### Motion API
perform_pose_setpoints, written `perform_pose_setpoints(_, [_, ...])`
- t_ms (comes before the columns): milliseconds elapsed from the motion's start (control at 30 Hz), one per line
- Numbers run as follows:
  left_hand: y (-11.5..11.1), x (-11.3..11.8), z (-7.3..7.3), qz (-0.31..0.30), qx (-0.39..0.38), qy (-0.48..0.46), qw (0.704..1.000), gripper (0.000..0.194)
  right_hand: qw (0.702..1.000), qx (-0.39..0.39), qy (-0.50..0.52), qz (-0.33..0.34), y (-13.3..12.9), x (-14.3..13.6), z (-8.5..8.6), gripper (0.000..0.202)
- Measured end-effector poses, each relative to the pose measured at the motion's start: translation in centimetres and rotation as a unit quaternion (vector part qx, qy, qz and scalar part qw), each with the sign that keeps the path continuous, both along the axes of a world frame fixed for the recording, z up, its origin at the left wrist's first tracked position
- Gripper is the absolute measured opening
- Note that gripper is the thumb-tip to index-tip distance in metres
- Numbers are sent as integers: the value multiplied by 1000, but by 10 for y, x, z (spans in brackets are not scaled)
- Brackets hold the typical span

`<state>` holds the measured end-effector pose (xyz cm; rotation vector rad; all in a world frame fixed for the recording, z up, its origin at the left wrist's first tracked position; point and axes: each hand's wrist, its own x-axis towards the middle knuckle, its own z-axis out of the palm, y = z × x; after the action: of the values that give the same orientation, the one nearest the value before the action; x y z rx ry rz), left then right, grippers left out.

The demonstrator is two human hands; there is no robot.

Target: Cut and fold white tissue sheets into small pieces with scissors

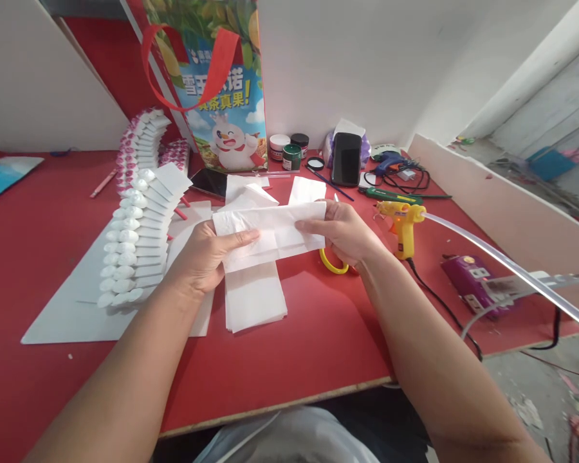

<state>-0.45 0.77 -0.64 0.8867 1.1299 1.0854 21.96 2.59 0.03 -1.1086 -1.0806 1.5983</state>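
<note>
Paper (278, 235) in left hand (211, 254) and right hand (346, 228), stack (255, 299) beneath partly hidden

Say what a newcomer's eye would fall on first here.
Probably the white sheet held in both hands at the centre, above the red tabletop. Next, the colourful bag with a cartoon snowman at the back, left of centre. The curved row of white pieces on the left and the yellow glue gun on the right also stand out.

Red table (313, 350), white paper stack (255, 299), jars (292, 157)
</note>
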Motion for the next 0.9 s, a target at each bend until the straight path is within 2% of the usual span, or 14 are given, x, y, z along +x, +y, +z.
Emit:
perform_pose_setpoints(133, [0,-3,0,-38,1,5,999,31,1000,14,10,17,-1,4,1,34])
perform_pose_setpoints(333, [2,-3,-6,-26,26,27,999,36,999,15,-20,42,-2,1,-1,37])
perform_pose_setpoints(600, [4,-6,-11,-11,76,67,995,33,1000,17,-14,12,0,-3,-8,28])
perform_pose_setpoints(733, [3,-5,-8,-4,83,72,994,31,998,15,-1,56,-2,0,-5,31])
perform_pose_setpoints(900, [1,-5,2,-39,85,65,994,25,996,40,2,86,-3,8,3,35])
